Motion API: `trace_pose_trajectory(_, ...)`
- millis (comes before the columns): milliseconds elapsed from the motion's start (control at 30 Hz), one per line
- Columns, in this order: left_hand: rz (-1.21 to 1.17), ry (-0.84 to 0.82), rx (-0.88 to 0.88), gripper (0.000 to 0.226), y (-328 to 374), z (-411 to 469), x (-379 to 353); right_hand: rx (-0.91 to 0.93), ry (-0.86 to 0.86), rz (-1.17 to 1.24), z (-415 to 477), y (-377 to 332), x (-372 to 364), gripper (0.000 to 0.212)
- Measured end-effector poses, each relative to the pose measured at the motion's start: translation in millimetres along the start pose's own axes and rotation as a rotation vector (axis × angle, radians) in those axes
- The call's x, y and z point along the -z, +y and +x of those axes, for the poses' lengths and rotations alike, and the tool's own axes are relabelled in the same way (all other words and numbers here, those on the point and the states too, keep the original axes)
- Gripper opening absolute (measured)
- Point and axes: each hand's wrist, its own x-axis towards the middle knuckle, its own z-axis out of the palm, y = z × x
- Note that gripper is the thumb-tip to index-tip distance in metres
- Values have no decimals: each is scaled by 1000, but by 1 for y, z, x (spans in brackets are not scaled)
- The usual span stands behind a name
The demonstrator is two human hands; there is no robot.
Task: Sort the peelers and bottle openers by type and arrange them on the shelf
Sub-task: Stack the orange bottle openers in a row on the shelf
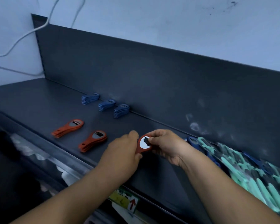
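Orange-red plastic with a round metal face: that is the bottle opener (pixel 144 144) the person holds in both hands, just above the dark grey shelf (pixel 39 101) and a little in front of its back panel. The left hand (pixel 123 152) has its fingers curled round the handle end, thumb raised beside the head. The right hand (pixel 165 146) pinches the head from the other side, fingertips resting at the dark slot in the metal. To the left, lying flat on the shelf, are two orange stacks (pixel 68 128) of the same kind of opener, side by side with a gap between them, heads pointing toward the back. Behind them, close against the back panel, sit three blue stacks (pixel 106 105) in a row. On the right a loose heap of teal peelers (pixel 249 172) spreads along the shelf, with a few dark blue openers (pixel 194 142) mixed in at its near end, just beside the right wrist. A price label (pixel 124 198) with a red arrow hangs on the shelf's front edge below the forearms. A white cable (pixel 23 36) trails across the pale wall above.
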Motion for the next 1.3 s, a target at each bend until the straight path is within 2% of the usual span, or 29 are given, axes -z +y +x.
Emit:
trace_pose_trajectory(133, 54, 45, -12, 27, -14, -5, -6, -27, -63, -82, 13, -1, -13, 20)
trace_pose_trajectory(300, 38, 58, 47, 25, -28, -7, -10, -40, -58, -147, 25, -4, -29, 13)
trace_pose_trajectory(433, 35, 106, 91, 18, -31, -8, -9, 44, -35, -303, 33, -3, -38, 9)
trace_pose_trajectory(567, 53, 140, 111, 22, -32, -10, -11, 157, 2, -471, 37, -1, -45, 10)
trace_pose_trajectory(733, 66, 138, 129, 20, -33, -11, -12, 193, 3, -647, 36, 2, -50, 8)
trace_pose_trajectory(933, 63, 135, 156, 19, -34, -12, -13, 195, 1, -599, 40, 6, -49, 9)
trace_pose_trajectory(1133, 100, 109, 175, 41, -24, -14, -10, 204, 28, -469, 32, 6, -42, 13)
trace_pose_trajectory(1300, 147, 165, 56, 58, 2, -8, -10, 264, 79, -565, 10, 6, -12, 27)
